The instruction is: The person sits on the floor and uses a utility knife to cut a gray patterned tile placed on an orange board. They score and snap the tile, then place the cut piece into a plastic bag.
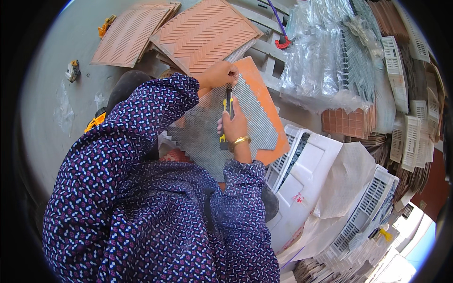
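Across my lap lies an orange board (262,84) with a grey, finely patterned sheet (200,137) on it, its side edges stepped like mosaic. My right hand (236,125) is wrapped round a yellow-and-black utility knife (229,103), whose front end points away from me toward the sheet's far corner. There my left hand (219,74) has its fingers pinched together, just beyond the knife's tip. Whatever sits between those fingertips is too small to make out.
Terracotta herringbone-grooved panels (207,33) lie stacked ahead. Plastic-wrapped grey sheets (316,61) stand at the far right, a purple-handled tool with a red head (283,43) beside them. A white plastic crate (302,170) is close on my right. Small yellow things (106,26) lie left on the floor.
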Action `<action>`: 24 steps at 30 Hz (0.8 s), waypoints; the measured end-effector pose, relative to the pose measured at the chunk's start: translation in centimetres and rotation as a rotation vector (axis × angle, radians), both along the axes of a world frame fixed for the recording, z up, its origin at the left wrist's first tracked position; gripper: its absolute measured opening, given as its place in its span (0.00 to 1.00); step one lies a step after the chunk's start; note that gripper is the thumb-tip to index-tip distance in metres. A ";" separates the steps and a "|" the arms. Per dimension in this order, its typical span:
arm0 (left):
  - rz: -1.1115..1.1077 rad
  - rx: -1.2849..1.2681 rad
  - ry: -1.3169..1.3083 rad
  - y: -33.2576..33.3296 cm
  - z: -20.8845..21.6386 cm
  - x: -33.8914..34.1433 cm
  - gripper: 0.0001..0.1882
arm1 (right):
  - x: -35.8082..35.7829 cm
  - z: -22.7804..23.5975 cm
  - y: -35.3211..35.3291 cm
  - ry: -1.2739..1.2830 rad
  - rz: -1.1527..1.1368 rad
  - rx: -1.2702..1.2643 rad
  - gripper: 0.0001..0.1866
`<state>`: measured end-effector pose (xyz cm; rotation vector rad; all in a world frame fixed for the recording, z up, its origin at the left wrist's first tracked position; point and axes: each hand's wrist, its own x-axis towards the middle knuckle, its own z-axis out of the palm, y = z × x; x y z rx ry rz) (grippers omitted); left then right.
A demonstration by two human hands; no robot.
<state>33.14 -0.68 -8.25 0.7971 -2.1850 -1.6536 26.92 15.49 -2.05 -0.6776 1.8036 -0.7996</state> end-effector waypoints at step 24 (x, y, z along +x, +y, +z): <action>0.241 -0.011 0.111 -1.3 -0.4 0.5 0.11 | 5.7 -2.1 1.7 -0.370 -0.054 -0.131 0.30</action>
